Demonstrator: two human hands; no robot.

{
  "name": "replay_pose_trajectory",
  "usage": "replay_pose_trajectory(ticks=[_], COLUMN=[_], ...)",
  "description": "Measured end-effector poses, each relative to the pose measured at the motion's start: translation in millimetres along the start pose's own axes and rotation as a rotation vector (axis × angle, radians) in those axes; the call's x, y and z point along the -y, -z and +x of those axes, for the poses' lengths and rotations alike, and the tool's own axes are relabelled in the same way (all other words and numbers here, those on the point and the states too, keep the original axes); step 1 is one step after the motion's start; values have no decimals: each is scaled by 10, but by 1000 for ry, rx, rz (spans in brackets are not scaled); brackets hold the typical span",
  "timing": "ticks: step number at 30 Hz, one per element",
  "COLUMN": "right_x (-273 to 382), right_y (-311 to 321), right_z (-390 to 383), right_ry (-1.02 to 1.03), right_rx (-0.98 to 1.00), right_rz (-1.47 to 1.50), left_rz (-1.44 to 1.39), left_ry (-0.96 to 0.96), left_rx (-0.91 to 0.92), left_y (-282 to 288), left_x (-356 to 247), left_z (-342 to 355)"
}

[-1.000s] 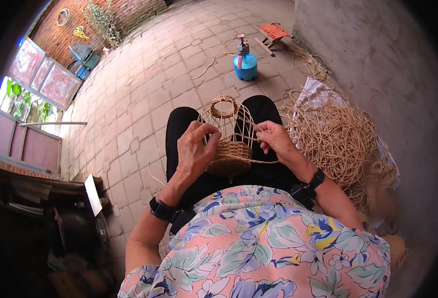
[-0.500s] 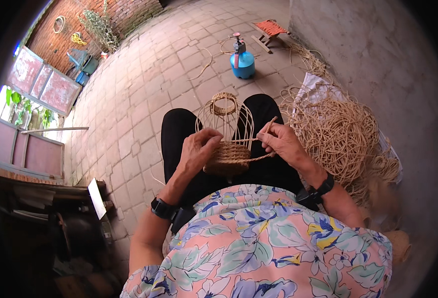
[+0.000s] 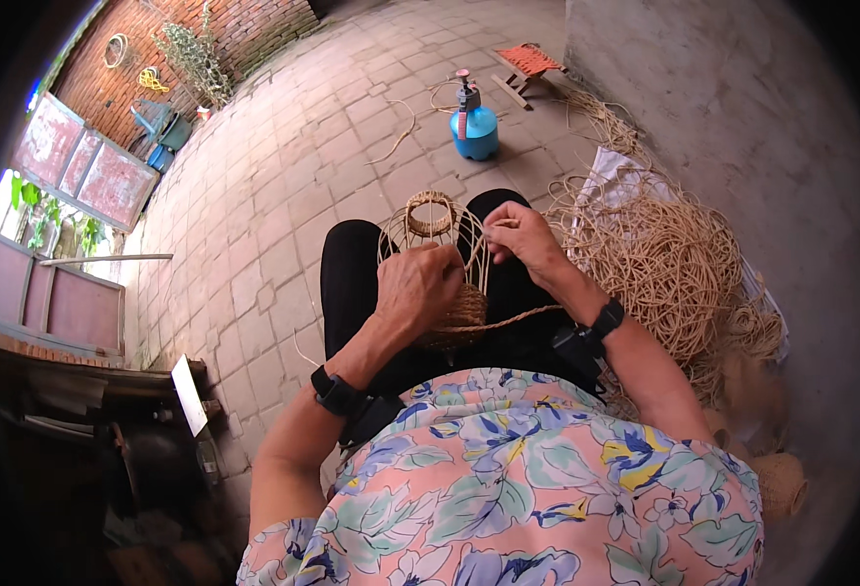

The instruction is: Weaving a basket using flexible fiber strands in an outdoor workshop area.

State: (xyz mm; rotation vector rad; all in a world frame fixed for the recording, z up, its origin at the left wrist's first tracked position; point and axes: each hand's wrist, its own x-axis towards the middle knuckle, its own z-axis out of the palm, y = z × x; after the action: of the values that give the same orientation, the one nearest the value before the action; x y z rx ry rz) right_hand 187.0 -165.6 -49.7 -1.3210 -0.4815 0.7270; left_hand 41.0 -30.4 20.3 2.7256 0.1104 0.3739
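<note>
Two hands (image 3: 418, 285), one basket (image 3: 467, 307)

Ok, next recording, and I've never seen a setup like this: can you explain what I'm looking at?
There is no machine: a person works with two bare hands. The wide, edge-bending view comes from a camera worn on the head, looking down.

The left hand covers part of a partly woven wicker piece between black-trousered legs. The right hand, beside its upper frame, seems to pinch something too small to make out. A twisted cord trails rightward from the piece.

On the paved floor stand a blue spray bottle and an orange-topped stool; to the right lies a cord heap.
</note>
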Motion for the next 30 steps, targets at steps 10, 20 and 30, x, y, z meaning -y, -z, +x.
replay_pose_trajectory(ticks=[10,20,30], right_x=[-88,55,-54], right_y=[-391,-402,3], right_z=[251,-169,-530], right_ry=[138,132,-93], right_rx=[-34,-54,-1], right_rz=[-494,-107,-183], left_rz=[33,-218,-404], left_ry=[258,341,332], left_rx=[59,44,645], left_y=[-69,76,302], left_x=[2,204,224], left_z=[15,-194,68])
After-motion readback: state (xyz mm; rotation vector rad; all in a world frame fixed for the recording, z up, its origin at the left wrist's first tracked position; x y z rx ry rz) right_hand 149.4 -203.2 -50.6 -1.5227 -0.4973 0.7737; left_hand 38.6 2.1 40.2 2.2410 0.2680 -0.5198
